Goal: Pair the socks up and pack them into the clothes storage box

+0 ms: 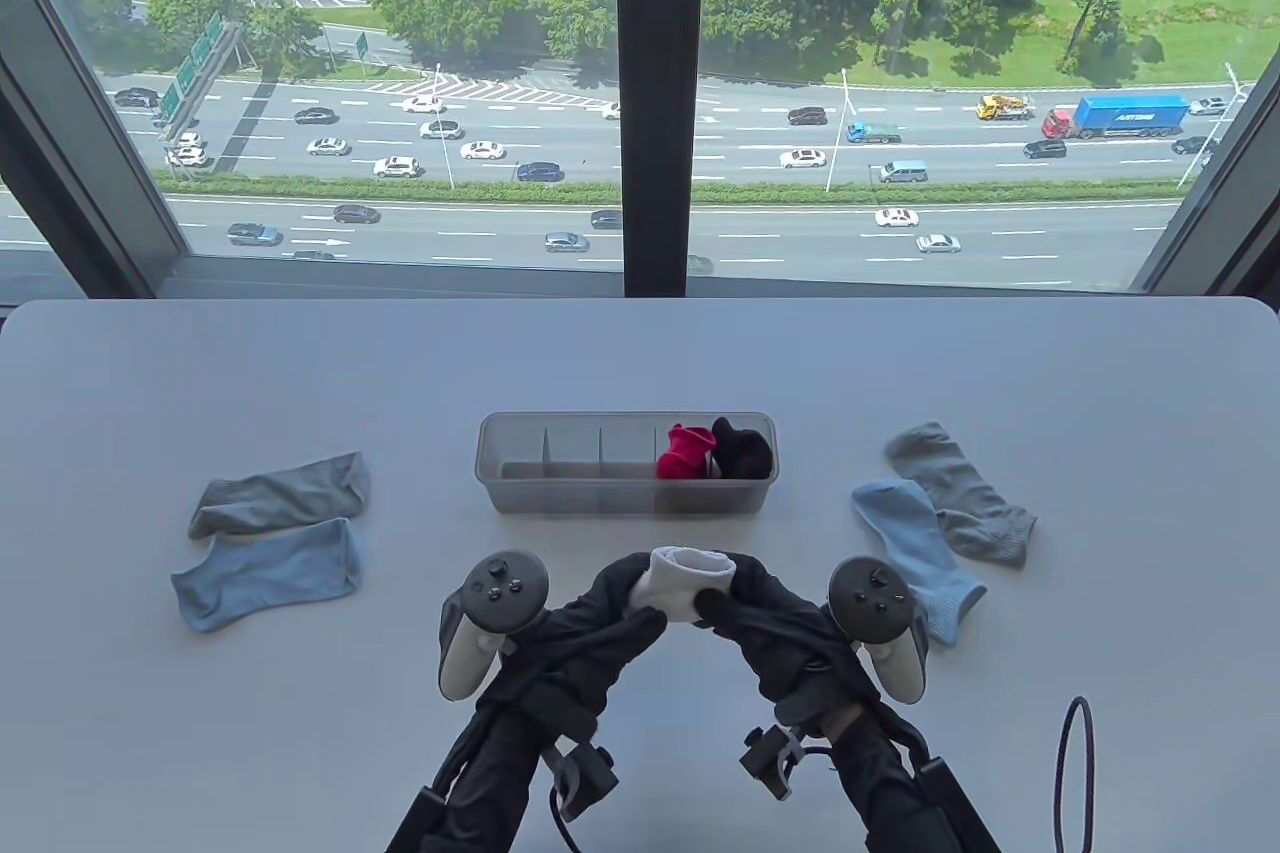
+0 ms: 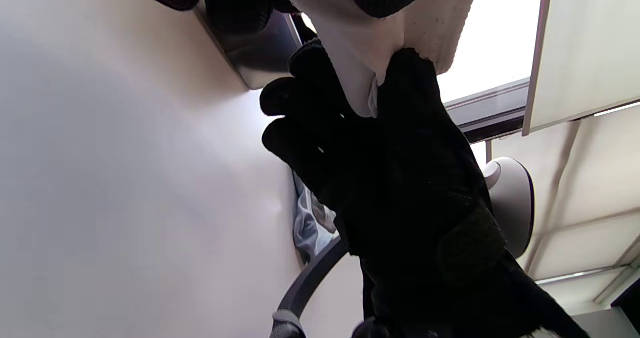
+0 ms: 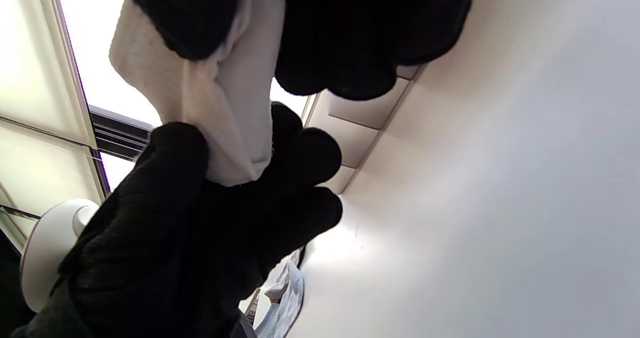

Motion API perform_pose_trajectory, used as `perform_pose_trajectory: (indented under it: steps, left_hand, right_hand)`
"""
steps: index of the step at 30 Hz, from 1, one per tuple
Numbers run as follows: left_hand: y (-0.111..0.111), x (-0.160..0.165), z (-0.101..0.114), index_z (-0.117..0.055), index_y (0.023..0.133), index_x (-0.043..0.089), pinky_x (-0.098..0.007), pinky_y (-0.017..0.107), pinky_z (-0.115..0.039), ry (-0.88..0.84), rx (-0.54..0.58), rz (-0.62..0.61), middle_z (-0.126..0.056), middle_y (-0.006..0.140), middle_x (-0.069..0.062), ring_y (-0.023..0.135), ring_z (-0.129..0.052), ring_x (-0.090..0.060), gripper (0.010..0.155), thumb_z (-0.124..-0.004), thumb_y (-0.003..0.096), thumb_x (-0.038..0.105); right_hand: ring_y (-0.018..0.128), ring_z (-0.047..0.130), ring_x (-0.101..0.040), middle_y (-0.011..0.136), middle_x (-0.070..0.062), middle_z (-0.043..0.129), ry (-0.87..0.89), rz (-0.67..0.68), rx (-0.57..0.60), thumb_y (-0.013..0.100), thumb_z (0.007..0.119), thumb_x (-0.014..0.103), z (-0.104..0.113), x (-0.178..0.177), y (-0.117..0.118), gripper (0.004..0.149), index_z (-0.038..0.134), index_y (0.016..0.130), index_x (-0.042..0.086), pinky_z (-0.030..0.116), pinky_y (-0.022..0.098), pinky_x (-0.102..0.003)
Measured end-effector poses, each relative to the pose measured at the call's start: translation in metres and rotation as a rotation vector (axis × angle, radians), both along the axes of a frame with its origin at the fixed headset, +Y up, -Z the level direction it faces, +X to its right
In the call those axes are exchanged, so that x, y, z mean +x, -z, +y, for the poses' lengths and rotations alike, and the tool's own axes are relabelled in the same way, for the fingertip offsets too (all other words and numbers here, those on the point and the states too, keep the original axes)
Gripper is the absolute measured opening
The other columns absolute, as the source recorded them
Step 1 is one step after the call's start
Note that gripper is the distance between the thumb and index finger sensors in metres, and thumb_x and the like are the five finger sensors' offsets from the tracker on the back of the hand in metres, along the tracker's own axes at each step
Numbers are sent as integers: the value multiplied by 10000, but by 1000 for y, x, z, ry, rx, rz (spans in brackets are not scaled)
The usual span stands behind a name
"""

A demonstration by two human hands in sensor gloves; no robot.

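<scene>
— Holding a white sock bundle (image 1: pixel 688 581) between both hands, near the desk's (image 1: pixel 200 373) front edge, just in front of the storage box (image 1: pixel 560 493). Left hand (image 1: pixel 600 628) and right hand (image 1: pixel 765 623) each have thumb and fingers clamped on it from opposite sides.

— Why both hands?

— My guess: one keeps the roll tight while the other works the cuff. The wrist views show fabric pinched between thumb and fingers on each side; whether the fold is finished, I cannot tell.

— Box contents?

— A red bundle (image 1: pixel 684 453) and a black bundle (image 1: pixel 742 449) side by side at the right end. Compartments to the left stand bare, so the white one probably goes next to the red.

— What's left?

— Toward the desk's left edge: a grey sock (image 1: pixel 280 493) touching a light blue sock (image 1: pixel 265 573). Toward the right edge: another grey sock (image 1: pixel 960 491) overlapping another blue sock (image 1: pixel 915 548). Colours are split across sides, so pairing means reaching across.
</scene>
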State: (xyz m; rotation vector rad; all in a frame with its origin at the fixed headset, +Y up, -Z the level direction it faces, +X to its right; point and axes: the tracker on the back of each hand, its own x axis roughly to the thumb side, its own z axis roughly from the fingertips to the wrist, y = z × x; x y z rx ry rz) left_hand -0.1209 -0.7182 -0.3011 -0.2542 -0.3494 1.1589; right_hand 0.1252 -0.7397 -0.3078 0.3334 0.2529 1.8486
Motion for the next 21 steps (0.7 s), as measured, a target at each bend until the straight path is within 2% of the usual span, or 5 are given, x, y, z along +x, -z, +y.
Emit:
perform_pose_trajectory:
  steps: [3, 7, 12, 16, 21]
  left_hand:
    - [-3, 4, 11, -632, 1050, 139, -608, 652, -727, 149, 35, -41, -727, 1003, -269, 805, -887, -440, 464, -680, 591, 191]
    - [-8, 11, 21, -690, 1032, 120, -564, 578, -810, 412, 165, -42, -858, 884, -245, 661, -993, -350, 463, -697, 589, 254]
    - [-10, -5, 53, -622, 1011, 103, -611, 622, -741, 479, 320, 285, -879, 872, -225, 728, -960, -403, 496, -749, 572, 297]
    - [17, -5, 79, -700, 1007, 136, -604, 642, -734, 743, 429, 455, -879, 892, -215, 750, -941, -403, 464, -739, 580, 314]
    - [74, 19, 81, -727, 1007, 169, -582, 647, -741, 946, 440, 513, -883, 886, -187, 737, -945, -369, 461, -728, 580, 342]
  right_hand:
    - [908, 776, -413, 1089, -195, 679, 5, -19, 20, 575, 744, 403, 3, 3, 0, 639, 471, 1109, 181, 655, 687, -589]
    - [775, 905, -296, 890, -97, 892, -59, -120, 62, 593, 724, 330, 8, 10, 1, 383, 693, 966, 247, 689, 680, -544]
    - [974, 684, -446, 1055, -205, 752, -460, -337, 251, 616, 658, 317, 18, 31, -2, 444, 651, 1031, 160, 587, 715, -593]
    - [1059, 348, -508, 1186, -279, 429, -829, -223, 277, 619, 617, 348, 15, 26, 1, 574, 493, 1114, 84, 389, 741, -655]
    - [1064, 285, -506, 1198, -278, 369, -904, -184, 317, 619, 612, 373, 18, 17, -1, 609, 454, 1127, 78, 343, 746, -655]
